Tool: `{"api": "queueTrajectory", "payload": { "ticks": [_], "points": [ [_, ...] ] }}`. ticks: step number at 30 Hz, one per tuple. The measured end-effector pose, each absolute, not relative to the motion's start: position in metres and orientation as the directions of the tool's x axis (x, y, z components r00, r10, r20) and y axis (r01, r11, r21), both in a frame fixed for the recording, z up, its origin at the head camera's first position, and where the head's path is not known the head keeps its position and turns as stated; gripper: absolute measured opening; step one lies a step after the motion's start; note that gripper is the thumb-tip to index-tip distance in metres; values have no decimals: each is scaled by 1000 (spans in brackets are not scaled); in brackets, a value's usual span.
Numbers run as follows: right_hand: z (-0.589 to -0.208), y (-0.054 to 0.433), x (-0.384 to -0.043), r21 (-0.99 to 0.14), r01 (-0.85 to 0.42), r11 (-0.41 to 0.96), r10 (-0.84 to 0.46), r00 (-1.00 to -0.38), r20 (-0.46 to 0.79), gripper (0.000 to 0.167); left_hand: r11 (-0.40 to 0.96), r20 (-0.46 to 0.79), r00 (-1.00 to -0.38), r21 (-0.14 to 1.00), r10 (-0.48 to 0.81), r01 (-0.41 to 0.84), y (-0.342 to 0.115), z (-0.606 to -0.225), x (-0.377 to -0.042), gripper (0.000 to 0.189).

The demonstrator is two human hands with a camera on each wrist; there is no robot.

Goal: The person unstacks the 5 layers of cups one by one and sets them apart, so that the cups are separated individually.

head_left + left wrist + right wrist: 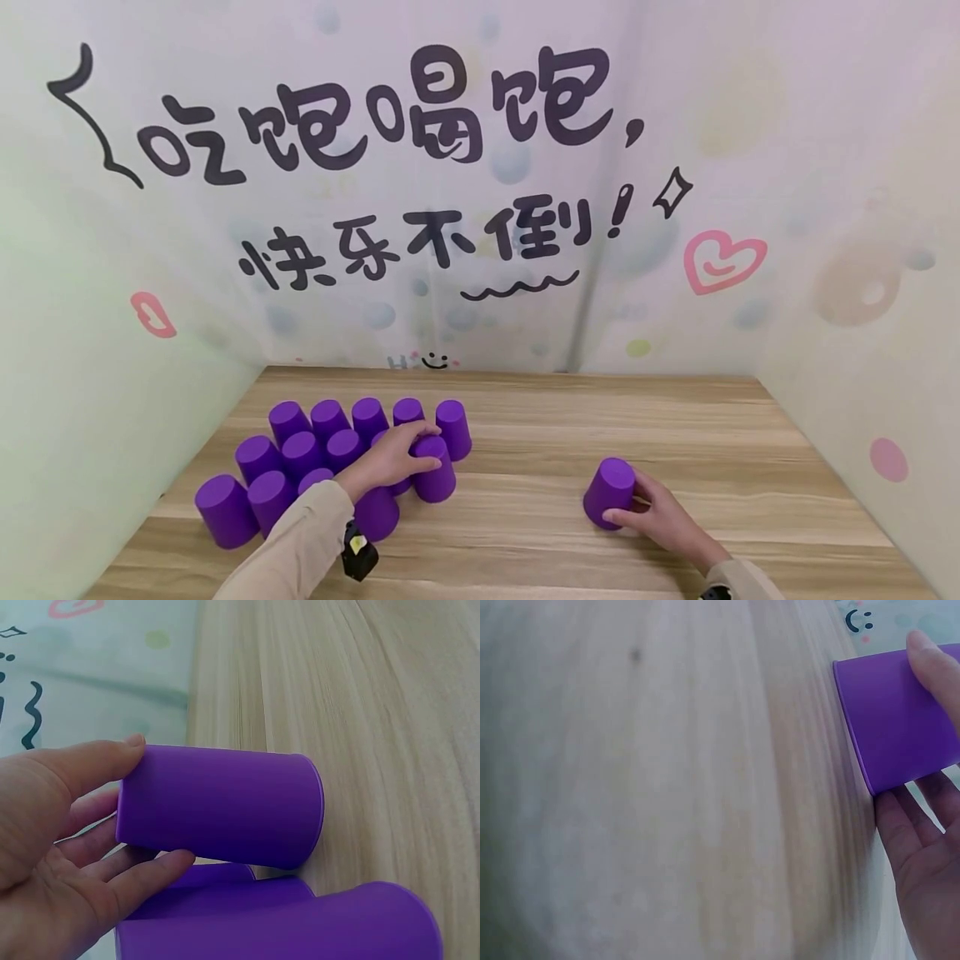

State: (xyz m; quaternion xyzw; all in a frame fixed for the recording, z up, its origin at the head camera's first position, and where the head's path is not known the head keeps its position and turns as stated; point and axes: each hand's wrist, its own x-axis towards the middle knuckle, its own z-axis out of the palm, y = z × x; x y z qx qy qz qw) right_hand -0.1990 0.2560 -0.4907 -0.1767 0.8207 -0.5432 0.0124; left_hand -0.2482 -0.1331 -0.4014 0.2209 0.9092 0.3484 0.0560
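Several purple cups stand upside down in rows on the left of the wooden table. At the right end of these rows, my left hand point(393, 454) grips one purple cup point(435, 479) near its closed top, thumb on one side and fingers on the other. The left wrist view shows that same cup point(221, 806) between thumb and fingers, beside other cups point(300, 926). Apart from the group, on the right, my right hand point(663, 512) holds a single upside-down purple cup point(609, 492) from its right side. Its rim meets the table in the right wrist view.
The wooden table point(525, 550) runs back to a printed cloth wall point(450, 325) with black characters. Pale side walls close it in at left and right. Nearest the left wall stands a front-row cup point(227, 512).
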Motion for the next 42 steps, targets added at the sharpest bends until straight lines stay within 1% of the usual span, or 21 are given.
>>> {"api": "queueTrajectory", "payload": {
  "ticks": [8, 15, 19, 24, 27, 30, 37, 42],
  "points": [
    [-491, 256, -200, -882, -286, 375, -299, -938, 177, 66, 630, 42, -907, 706, 419, 323, -136, -403, -250, 42],
    [-491, 256, -200, -877, -286, 387, -291, -940, 178, 65, 631, 25, -914, 716, 405, 299, -135, -402, -250, 41],
    [-487, 254, -200, -864, -295, 408, -294, -939, 181, 65, 630, 30, -911, 713, 412, 308, -135, -403, -251, 40],
    [-476, 246, -204, -844, -336, 418, -299, -928, 221, 61, 632, 21, -916, 717, 402, 294, -135, -402, -251, 40],
    [-466, 237, -208, -839, -363, 406, -315, -917, 244, 62, 632, 12, -920, 723, 392, 279, -135, -401, -250, 41],
    [-457, 224, -213, -852, -376, 365, -349, -903, 249, 62, 631, 11, -920, 724, 392, 278, -135, -401, -250, 40],
    [-439, 181, -218, -867, -391, 310, -448, -864, 230, 60, 627, 14, -917, 726, 398, 283, -136, -402, -252, 41],
    [-435, 142, -217, -884, -405, 233, -532, -814, 233, 59, 625, 27, -914, 722, 404, 298, -136, -403, -253, 41]
  ]
}}
